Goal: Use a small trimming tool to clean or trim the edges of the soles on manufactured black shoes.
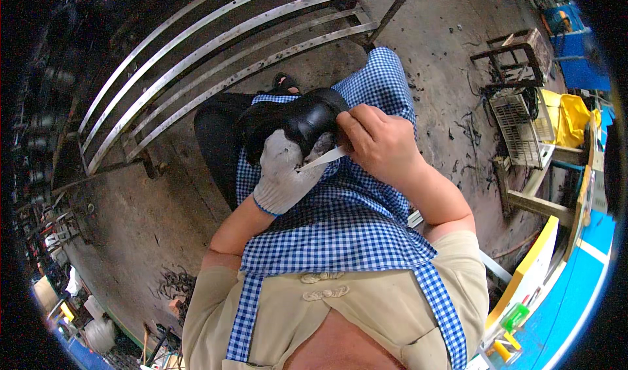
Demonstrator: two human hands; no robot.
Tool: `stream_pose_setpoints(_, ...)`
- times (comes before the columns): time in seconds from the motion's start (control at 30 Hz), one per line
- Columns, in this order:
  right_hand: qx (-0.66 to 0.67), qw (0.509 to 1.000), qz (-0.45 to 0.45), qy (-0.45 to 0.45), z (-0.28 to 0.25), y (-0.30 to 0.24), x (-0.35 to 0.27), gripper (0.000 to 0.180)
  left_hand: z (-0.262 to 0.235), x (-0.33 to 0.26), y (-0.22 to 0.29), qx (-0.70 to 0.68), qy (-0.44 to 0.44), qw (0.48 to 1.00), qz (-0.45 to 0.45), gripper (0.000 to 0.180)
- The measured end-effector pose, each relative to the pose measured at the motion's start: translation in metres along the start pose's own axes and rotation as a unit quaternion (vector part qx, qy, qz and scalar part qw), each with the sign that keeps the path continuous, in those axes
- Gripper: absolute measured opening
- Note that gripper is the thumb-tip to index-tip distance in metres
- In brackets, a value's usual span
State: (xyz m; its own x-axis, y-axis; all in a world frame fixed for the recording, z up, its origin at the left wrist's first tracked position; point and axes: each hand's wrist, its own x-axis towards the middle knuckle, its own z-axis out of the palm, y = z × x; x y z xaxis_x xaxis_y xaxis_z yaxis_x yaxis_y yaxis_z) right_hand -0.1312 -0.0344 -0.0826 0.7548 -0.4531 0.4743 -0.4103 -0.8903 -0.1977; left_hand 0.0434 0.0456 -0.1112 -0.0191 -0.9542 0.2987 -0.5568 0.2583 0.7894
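My left hand [281,174], in a whitish knitted glove, is closed around a glossy black, rounded, rubber-looking part [313,118] held above my lap. The part's exact kind does not show. My bare right hand [379,141] grips a knife with a pale, pointed blade [324,158]; its handle is hidden in the fingers. The blade slants across the near side of the black part, with its tip close to the glove's thumb. The right fingers also lie against the part's right end. Under both hands spreads a blue-and-white checked apron [314,242].
A metal rail frame [235,39] stands ahead and left. Dark scraps [468,141] litter the concrete floor. On the right are a dark stool-like frame [523,56], a plastic crate [517,128], a yellow sheet [575,118] and a blue-topped table [569,311].
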Motion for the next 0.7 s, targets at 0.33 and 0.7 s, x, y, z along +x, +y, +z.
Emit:
stream_pose_setpoints(0.33,0.089,0.989,0.072,0.092,0.021,0.016,-0.010,0.034,-0.004,0.003,0.005,0.049,0.064,0.996,0.024,0.028)
stream_pose_setpoints(0.7,0.243,0.909,0.326,0.096,0.028,0.039,-0.029,0.013,-0.013,-0.008,0.003,-0.157,0.085,0.981,-0.080,0.026)
